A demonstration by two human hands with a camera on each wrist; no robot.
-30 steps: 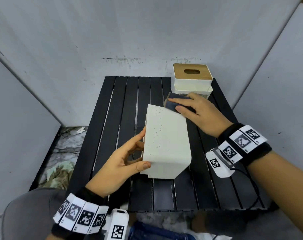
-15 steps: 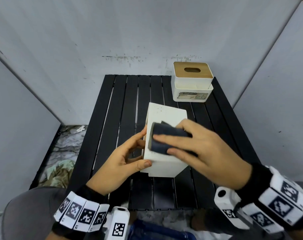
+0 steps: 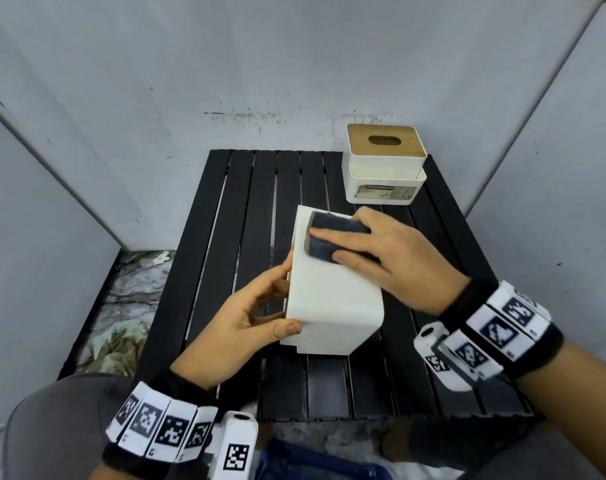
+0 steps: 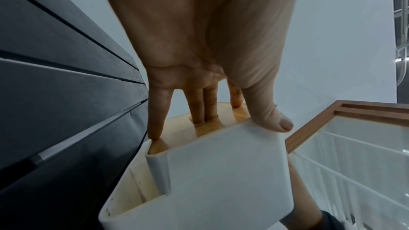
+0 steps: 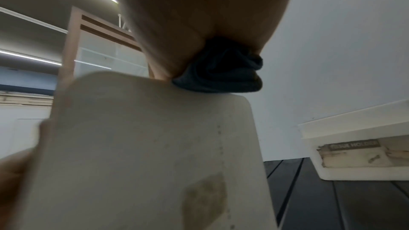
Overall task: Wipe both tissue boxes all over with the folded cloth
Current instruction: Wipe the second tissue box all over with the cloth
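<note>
A white tissue box (image 3: 332,299) (image 4: 221,172) (image 5: 143,146) lies on its side in the middle of the black slatted table (image 3: 225,237). My left hand (image 3: 260,306) (image 4: 217,125) grips its left side, thumb on the white top face, fingers against the wooden lid. My right hand (image 3: 374,258) holds the dark blue folded cloth (image 3: 332,240) (image 5: 221,73) and presses it on the far end of the upper face. A second white tissue box (image 3: 384,164) (image 5: 354,155) with a wooden lid stands upright at the far right corner.
Grey walls close in the table at the back and on both sides. Crumpled sheeting (image 3: 121,306) covers the floor to the left. The table's front edge (image 3: 329,415) is near my knees. The left slats are bare.
My right hand swept the cloth along the box's upper face toward me, then back to the far end. The left hand and the box stayed put.
</note>
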